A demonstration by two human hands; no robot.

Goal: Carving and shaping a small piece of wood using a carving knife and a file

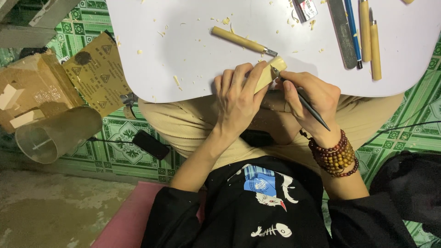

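Note:
My left hand (239,96) grips a pale wooden block (271,72) at the near edge of a white board (183,50). My right hand (312,96) holds a thin black-handled carving tool (305,102) like a pen, its metal tip pressed against the block's upper end. Wood chips lie scattered over the board. A beaded bracelet (334,156) wraps my right wrist. I sit cross-legged in tan trousers, with the board over my lap.
A wooden-handled knife (241,40) lies on the board beyond the block. Several more carving tools and a file (343,34) lie at the far right. Sandpaper sheets (96,76), a cardboard box (32,89), a clear plastic cup (55,135) and a black phone (150,144) sit on the green tiled floor at left.

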